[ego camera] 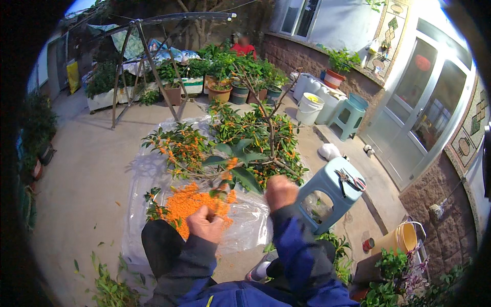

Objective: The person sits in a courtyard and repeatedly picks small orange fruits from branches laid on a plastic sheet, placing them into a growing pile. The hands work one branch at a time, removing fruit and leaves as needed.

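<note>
My left hand (206, 225) pinches the lower end of a leafy sprig (245, 178) with small orange blossoms along its stem. Dark green leaves fan out from its upper part. My right hand (281, 192) is curled and blurred by motion, to the right of the sprig; whether anything is in its fingers cannot be seen. Beneath my left hand a heap of loose orange blossoms (184, 207) lies on a clear plastic sheet (249, 226). Cut flowering branches (180, 147) are piled on the sheet's far side, with a bare forked branch (271, 134) standing up among them.
Pruning shears (342, 183) and scissors (360, 184) lie on a light-blue plastic stool (330, 172) at my right. A yellow bucket (402, 237) stands farther right. Stripped leafy twigs (111, 284) litter the ground at lower left. Behind potted plants (220, 90) is a person in red (244, 49).
</note>
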`<state>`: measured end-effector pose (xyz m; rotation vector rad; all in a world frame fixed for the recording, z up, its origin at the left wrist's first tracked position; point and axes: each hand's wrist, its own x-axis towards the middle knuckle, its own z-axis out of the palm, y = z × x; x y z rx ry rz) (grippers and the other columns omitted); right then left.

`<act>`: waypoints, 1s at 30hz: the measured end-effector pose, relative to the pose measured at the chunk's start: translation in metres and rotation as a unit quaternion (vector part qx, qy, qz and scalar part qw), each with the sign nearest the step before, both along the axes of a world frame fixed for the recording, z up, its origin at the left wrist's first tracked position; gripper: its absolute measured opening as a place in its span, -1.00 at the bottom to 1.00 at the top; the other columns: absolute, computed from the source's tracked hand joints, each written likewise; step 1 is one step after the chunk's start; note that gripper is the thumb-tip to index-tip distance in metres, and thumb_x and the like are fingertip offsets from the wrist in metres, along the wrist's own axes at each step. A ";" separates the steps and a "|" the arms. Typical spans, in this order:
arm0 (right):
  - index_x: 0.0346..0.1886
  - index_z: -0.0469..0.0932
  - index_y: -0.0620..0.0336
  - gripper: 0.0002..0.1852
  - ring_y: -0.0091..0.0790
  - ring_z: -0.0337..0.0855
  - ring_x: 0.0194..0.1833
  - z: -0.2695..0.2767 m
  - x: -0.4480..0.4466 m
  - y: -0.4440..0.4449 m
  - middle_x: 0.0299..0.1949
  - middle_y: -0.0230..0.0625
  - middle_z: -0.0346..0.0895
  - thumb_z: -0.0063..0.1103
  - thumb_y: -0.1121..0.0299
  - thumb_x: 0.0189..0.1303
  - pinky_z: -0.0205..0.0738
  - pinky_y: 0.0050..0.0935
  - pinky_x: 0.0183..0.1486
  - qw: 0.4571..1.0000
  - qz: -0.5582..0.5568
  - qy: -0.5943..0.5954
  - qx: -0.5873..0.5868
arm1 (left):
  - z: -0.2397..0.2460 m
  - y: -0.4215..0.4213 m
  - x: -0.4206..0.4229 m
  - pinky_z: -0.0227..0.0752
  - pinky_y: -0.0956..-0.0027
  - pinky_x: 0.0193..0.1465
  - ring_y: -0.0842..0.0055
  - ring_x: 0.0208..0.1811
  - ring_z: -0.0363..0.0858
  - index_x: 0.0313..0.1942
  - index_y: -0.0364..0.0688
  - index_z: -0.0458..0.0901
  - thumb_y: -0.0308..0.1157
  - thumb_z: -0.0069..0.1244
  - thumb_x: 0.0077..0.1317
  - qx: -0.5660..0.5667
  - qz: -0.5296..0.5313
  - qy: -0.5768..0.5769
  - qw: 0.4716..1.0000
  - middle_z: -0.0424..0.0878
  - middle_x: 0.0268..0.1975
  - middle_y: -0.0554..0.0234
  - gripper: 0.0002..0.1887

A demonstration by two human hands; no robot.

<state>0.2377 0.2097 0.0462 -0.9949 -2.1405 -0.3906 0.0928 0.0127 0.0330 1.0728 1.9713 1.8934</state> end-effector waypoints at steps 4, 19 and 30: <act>-0.50 0.55 0.28 -0.83 -0.15 0.64 -0.50 0.031 0.028 0.026 -0.56 -0.19 0.59 0.15 0.39 0.13 0.51 -0.19 -0.38 0.991 0.056 0.064 -0.107 | -0.016 -0.014 -0.037 0.31 0.47 -0.51 0.68 -0.56 0.40 -0.47 -0.24 0.49 -0.54 0.09 0.19 0.083 -0.038 -0.190 0.978 0.50 -0.56 0.37 -0.88; -0.10 0.53 0.35 -0.82 -0.33 0.65 -0.54 0.007 -0.048 -0.085 -0.45 -0.16 0.63 0.06 0.48 0.29 0.46 -0.34 -0.53 0.704 0.288 0.338 -0.554 | -0.007 0.022 -0.018 0.59 0.50 -0.33 0.53 -0.21 0.67 -0.02 -0.22 0.60 -0.51 0.02 0.40 0.201 -0.265 -0.546 0.769 0.70 -0.11 0.19 -0.82; -0.20 0.38 0.19 -0.82 0.14 0.61 -0.43 -0.011 -0.049 -0.092 -0.49 0.03 0.50 0.09 0.55 0.12 0.43 0.00 -0.42 0.932 0.284 0.068 -0.216 | -0.050 0.037 -0.038 0.63 0.44 -0.22 0.48 -0.29 0.67 -0.16 -0.28 0.57 -0.54 0.07 0.34 0.146 -0.166 -0.502 0.836 0.67 -0.27 0.21 -0.90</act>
